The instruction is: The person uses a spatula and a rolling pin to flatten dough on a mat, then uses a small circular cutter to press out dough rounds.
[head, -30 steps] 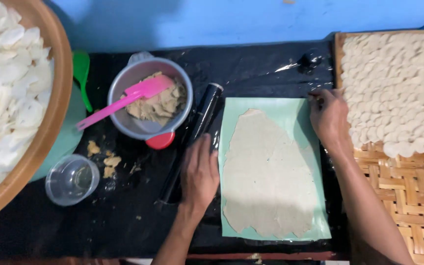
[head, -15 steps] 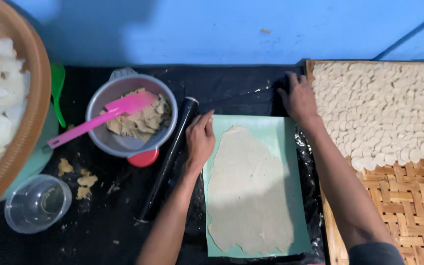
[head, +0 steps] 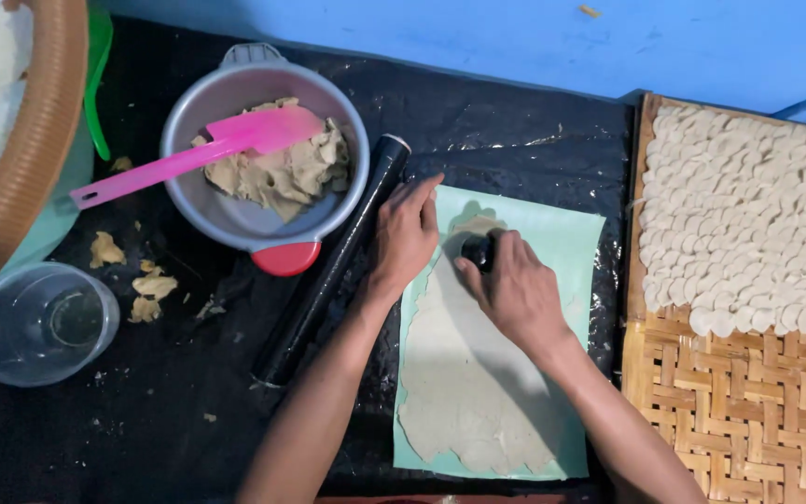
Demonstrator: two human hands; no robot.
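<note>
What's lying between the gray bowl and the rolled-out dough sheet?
In the head view, a black rolling pin lies slantwise between the gray bowl and the dough sheet.

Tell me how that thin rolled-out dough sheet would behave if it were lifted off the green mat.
The dough sheet would probably be floppy and sag, since it lies very thin and flat on the green mat. Its ragged, cracked edges suggest it may tear easily. It looks soft, so it would likely stick somewhat.
</note>
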